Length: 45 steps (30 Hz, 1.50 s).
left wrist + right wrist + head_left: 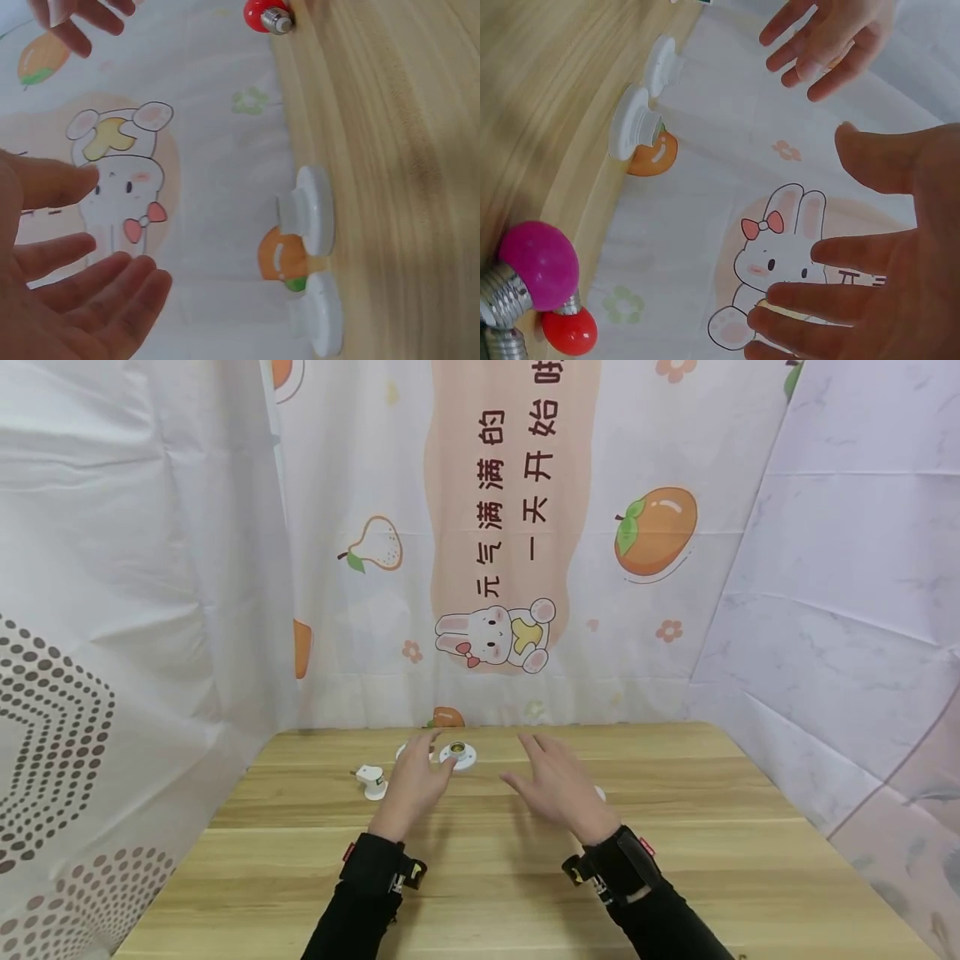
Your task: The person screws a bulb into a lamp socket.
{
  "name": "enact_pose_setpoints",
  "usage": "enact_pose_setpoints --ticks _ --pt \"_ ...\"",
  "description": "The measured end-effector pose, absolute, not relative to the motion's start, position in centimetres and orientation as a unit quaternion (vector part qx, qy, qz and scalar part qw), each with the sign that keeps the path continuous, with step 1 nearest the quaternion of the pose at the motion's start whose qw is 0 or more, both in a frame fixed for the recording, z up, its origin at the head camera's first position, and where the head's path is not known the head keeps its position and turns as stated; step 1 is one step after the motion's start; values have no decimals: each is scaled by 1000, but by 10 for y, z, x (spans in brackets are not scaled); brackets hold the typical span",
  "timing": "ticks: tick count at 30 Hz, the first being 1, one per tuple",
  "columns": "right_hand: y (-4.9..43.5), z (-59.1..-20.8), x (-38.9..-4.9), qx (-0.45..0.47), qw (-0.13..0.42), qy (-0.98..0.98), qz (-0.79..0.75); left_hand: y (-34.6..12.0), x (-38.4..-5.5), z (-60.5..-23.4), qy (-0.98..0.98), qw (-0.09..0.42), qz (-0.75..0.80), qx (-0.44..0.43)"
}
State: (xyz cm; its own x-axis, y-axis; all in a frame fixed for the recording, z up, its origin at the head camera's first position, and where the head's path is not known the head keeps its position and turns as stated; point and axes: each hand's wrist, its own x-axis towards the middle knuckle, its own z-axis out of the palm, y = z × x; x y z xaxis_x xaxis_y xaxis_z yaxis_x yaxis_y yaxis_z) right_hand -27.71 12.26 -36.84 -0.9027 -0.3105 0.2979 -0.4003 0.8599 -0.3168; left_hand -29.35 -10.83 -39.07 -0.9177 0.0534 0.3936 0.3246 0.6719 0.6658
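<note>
The head view shows the left hand point(412, 785) and right hand point(561, 787) above the bench point(480, 885), each grip wide, the left near a white socket point(463, 763); the left wrist view adds a second socket point(325, 315) and red bulb point(256, 13), the right a purple bulb point(541, 264).

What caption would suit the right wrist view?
Empty left hand and right hand, with magenta bulb, red bulb and two white lamp holders.
</note>
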Motion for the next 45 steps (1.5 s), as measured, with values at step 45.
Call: enact_pose_setpoints --ticks 45 --pt "51 -432 -373 205 41 -932 297 -98 -373 -447 -878 20 -475 -58"
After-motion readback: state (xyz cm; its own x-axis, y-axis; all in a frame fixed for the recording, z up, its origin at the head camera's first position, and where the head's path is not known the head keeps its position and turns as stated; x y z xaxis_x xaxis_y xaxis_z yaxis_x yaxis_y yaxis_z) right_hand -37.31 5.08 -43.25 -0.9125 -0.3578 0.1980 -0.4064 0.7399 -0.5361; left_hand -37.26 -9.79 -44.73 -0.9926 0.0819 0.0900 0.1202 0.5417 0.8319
